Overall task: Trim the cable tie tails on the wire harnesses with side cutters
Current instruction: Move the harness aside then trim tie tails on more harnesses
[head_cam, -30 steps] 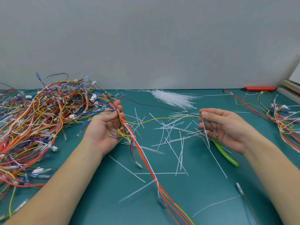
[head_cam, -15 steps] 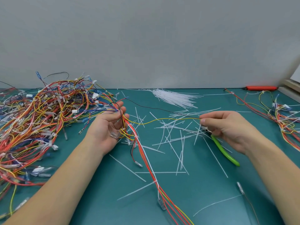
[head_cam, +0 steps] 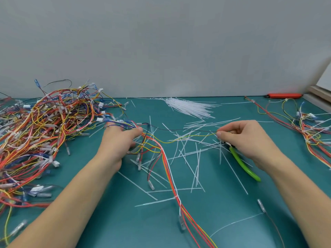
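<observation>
A wire harness (head_cam: pixel 168 169) of red, yellow and white wires runs from the table's centre toward the near edge, with a white cable tie tail (head_cam: pixel 154 202) sticking out left. My left hand (head_cam: pixel 119 138), palm down, pinches the harness's upper end between thumb and fingers. A thin yellow wire (head_cam: pixel 186 137) and a black wire stretch across to my right hand (head_cam: pixel 245 138), which pinches their ends. The green-handled side cutters (head_cam: pixel 243 165) lie on the mat under my right hand, partly hidden.
A big tangled pile of harnesses (head_cam: pixel 44 136) fills the left side. More harnesses (head_cam: pixel 308 129) lie at the right. A bundle of unused white ties (head_cam: pixel 188 106) sits at the back, cut tails (head_cam: pixel 193 158) litter the green mat, and an orange tool (head_cam: pixel 283 95) lies by the wall.
My left hand has turned from palm up to palm down on the harness end. My right hand has closed from open fingers into a pinch on the yellow and black wires.
</observation>
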Demonstrator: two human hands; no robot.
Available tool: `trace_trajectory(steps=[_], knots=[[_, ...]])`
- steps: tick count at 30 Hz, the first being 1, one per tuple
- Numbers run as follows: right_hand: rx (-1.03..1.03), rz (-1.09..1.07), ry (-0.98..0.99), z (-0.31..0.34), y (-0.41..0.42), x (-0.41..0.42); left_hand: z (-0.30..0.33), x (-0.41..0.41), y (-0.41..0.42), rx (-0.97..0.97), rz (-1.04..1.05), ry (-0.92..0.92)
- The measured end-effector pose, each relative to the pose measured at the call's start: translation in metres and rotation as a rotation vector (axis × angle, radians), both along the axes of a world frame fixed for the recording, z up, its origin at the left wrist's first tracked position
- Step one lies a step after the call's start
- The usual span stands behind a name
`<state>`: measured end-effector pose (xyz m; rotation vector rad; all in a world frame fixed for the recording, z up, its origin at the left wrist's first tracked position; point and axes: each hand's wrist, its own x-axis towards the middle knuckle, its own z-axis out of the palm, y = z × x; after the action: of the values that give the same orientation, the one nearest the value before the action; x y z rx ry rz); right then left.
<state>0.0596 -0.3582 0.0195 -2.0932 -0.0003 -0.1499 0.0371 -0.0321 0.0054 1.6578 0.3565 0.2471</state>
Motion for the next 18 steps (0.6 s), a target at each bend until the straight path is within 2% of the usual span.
trace_trajectory(steps=[4, 7, 9, 11, 13, 15, 18], knots=[[-0.030, 0.005, -0.034, -0.004, 0.001, 0.001, 0.003, 0.000, -0.005, 0.106, 0.163, -0.016], [-0.049, 0.004, -0.069, -0.004, 0.001, 0.001, 0.009, -0.002, -0.006, 0.208, 0.194, 0.029], [-0.050, 0.007, -0.078, -0.002, -0.001, 0.001, 0.013, -0.002, 0.002, 0.419, 0.117, 0.106], [-0.043, -0.002, -0.087, 0.001, -0.002, 0.000, 0.019, -0.008, 0.008, 0.794, 0.050, 0.192], [-0.039, -0.005, -0.090, 0.003, -0.002, -0.001, 0.024, -0.015, 0.009, 1.105, 0.108, 0.205], [-0.021, 0.013, -0.082, 0.003, 0.001, -0.003, 0.028, -0.020, 0.003, 1.245, 0.173, 0.145], [0.032, 0.035, -0.078, 0.002, 0.008, -0.006, 0.036, -0.029, -0.011, 1.344, 0.199, 0.065]])
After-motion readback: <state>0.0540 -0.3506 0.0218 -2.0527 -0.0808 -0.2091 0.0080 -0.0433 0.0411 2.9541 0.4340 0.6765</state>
